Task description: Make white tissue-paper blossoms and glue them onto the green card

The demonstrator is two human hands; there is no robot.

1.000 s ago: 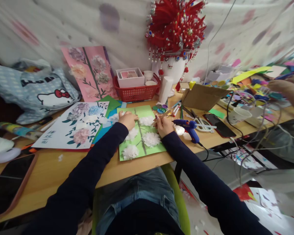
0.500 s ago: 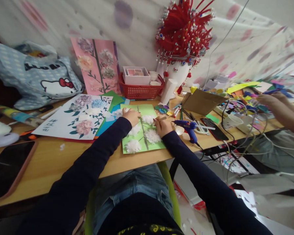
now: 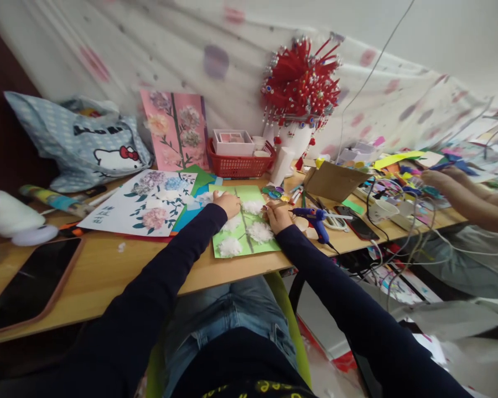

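Observation:
A light green sheet (image 3: 259, 194) with a dark painted stem lies at the table's front edge. Several fluffy white paper flowers (image 3: 229, 247) sit on it. My left hand (image 3: 229, 204) rests over the sheet's upper left, fingers stretched out above a white flower and partly covering that corner. At the sheet's right edge my right hand (image 3: 279, 218) is closed in a pinch on a thin brown stick (image 3: 281, 205), whose tip is too small to make out. A blue glue gun (image 3: 315, 216) lies just right of that hand.
Left are a white flower picture (image 3: 108, 213) and a phone (image 3: 29, 282). Behind stand a red basket (image 3: 240, 166) and a red beaded headdress (image 3: 302, 83). To the right are a cardboard piece (image 3: 336, 181), cables and another person's hands (image 3: 452, 179) among paper scraps.
The camera view has shifted slightly, so everything sits a little differently in frame. Both hands stay over the green sheet in nearly the same places.

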